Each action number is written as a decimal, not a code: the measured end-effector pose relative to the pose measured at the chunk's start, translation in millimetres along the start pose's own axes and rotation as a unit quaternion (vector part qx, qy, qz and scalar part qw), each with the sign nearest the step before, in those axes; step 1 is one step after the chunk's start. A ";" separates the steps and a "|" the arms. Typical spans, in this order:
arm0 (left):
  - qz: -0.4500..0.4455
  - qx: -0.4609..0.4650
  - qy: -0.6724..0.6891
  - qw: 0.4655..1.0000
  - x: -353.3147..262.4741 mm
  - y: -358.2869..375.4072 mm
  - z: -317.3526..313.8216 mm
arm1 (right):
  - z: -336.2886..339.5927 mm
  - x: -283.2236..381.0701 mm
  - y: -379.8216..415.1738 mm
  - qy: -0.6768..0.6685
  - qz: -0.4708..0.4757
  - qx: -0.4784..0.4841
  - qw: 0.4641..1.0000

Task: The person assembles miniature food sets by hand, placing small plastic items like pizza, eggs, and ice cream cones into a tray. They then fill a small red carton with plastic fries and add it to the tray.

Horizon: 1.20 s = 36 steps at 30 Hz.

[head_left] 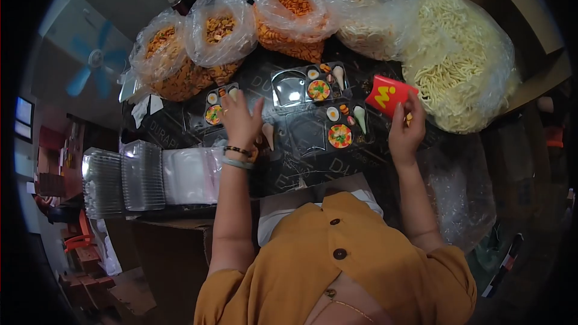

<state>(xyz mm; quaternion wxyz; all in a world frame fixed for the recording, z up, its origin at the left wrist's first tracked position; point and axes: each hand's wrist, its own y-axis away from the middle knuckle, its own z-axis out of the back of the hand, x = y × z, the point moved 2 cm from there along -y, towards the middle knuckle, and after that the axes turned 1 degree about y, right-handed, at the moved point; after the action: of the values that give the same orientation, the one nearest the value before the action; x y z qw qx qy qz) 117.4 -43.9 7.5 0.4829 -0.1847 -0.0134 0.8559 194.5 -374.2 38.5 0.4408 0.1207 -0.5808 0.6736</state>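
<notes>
My right hand (408, 125) grips a red fries carton (385, 94) with a yellow logo by its lower right side, beside a big bag of pale strips. My left hand (241, 121) reaches over the clear plastic trays, fingers apart, and seems to hold nothing; it partly hides the tray below. Miniature foods sit in the trays: a round pizza (340, 136) and a green-topped ice cream cone (360, 119) in the near right one, another pizza (318, 90) and a white-topped cone (339, 78) behind it. One more pizza (213, 114) lies left of my left hand.
Along the back stand open plastic bags of small orange pieces (295, 48) and a large bag of pale strips (451, 72). Stacked clear plastic trays (142, 174) and clear plastic sleeves (191, 174) lie at the left. A cardboard box (530, 18) rises at the right.
</notes>
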 end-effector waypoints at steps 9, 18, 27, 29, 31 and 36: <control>-0.020 0.047 0.035 0.998 3.7 -0.9 -35.5 | -52.7 5.9 76.4 -0.027 0.067 0.130 0.989; -0.296 0.022 0.190 0.936 -94.7 47.2 28.3 | -63.3 8.1 47.9 -0.260 -0.150 0.182 0.937; -0.309 -0.032 0.223 0.924 -129.5 61.8 11.5 | -45.9 36.3 35.5 -0.103 -0.079 0.289 0.948; -0.314 -0.028 0.220 0.923 -130.4 63.0 6.9 | -47.6 36.1 33.8 -0.143 -0.103 0.309 0.934; -0.318 -0.034 0.223 0.921 -132.0 63.6 6.5 | -48.3 35.4 33.3 -0.186 -0.123 0.328 0.918; -0.297 -0.015 0.218 0.930 -131.0 64.2 7.3 | -50.5 31.2 35.3 -0.175 -0.135 0.324 0.920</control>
<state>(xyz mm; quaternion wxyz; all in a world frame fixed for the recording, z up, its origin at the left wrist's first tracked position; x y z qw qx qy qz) 123.1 -185.9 41.1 0.7033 -0.3615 0.0248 0.6117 168.1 -312.9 20.8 0.3558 0.4499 -0.3772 0.7271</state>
